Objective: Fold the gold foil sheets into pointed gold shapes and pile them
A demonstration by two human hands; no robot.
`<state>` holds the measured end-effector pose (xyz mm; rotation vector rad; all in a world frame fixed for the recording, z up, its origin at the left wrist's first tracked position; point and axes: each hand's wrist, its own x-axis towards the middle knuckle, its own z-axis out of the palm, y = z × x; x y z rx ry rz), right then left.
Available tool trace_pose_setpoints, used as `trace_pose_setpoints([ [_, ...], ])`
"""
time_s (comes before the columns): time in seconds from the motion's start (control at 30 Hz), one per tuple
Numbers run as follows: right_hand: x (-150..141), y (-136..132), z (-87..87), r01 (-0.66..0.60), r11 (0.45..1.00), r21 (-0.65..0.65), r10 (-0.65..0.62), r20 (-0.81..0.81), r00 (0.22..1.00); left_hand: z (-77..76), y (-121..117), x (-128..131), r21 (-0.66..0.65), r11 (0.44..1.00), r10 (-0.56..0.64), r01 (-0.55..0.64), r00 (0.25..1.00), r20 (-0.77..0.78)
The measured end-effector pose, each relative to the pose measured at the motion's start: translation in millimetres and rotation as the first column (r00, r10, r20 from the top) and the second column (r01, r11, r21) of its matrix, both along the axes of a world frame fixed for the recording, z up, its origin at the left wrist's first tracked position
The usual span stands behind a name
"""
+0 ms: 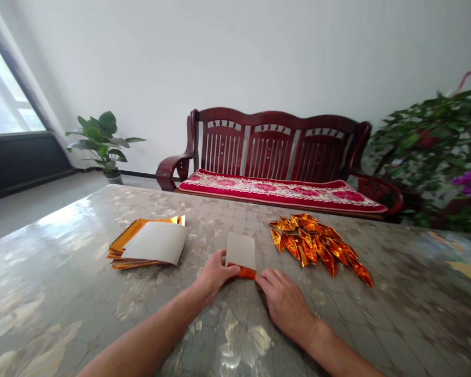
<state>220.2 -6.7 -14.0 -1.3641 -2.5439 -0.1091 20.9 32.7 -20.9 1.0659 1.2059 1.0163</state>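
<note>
- The left hand (215, 272) is holding the foil sheet (240, 255) at its lower left side, its grip closed, with the thumb lying on the matte, grey-white paper back.
- The right hand (284, 303) is reaching the sheet's lower right corner, its fingers lying almost flat against the crinkled orange band along the bottom edge; I cannot tell whether this grip is closed.
- The foil sheet is lying on the counter (63, 272) between both hands, a small, roughly rectangular piece showing shiny orange foil only along its lower edge.
- A loose stack of foil sheets (149, 243) is lying to the left, just beyond the left hand, with pale paper on top and glossy orange-gold edges fanning out beneath it.
- A pile of folded foil pieces (314, 241) is spreading to the right, its pointed, faceted shapes catching the light.
- The counter's glossy, marbled top is reflecting window light.
- Beyond it, a dark red wooden bench (270, 141) with slatted back is carrying a red floral cushion (282, 191).
- A potted plant (100, 141) is standing on the floor near a window (8, 89), and a leafy plant (427, 141) is filling the right side.
</note>
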Motion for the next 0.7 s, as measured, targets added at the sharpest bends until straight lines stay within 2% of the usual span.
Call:
trace_pose_setpoints([
  [0.07, -1, 1, 1.1, 0.001, 1.0, -0.02, -0.001, -0.011, 1.0, 1.0, -1, 1, 0.059, 0.998, 0.009, -0.008, 1.0, -0.014],
  [0.17, -4, 5, 5.6, -0.054, 0.995, -0.081, 0.048, -0.075, 0.996, 5.6, -1, 6, 0.286, 0.958, 0.092, -0.016, 0.963, -0.253],
  [0.3, -7, 15, 11.8, -0.161, 0.978, -0.132, 0.136, -0.184, 0.973, 16.9, 2, 13, 0.438, 0.89, 0.116, 0.13, 0.863, -0.492],
  [0.4, -9, 22, 11.1, -0.17, 0.98, -0.107, 0.144, -0.212, 0.967, 17.6, 0, 15, 0.425, 0.865, 0.071, 0.268, 0.773, -0.63],
  [0.5, -10, 25, 6.8, -0.145, 0.986, -0.08, 0.127, -0.2, 0.972, 11.7, -4, 14, 0.399, 0.816, 0.04, 0.418, 0.648, -0.761],
  [0.6, -10, 26, 3.4, -0.159, 0.984, -0.079, 0.14, -0.208, 0.968, 8.4, -3, 11, 0.379, 0.785, 0.062, 0.49, 0.546, -0.835],
  [0.7, -9, 27, 2.0, -0.203, 0.976, -0.073, 0.179, -0.252, 0.951, 11.8, 2, 9, 0.369, 0.751, 0.059, 0.547, 0.501, -0.864],
])
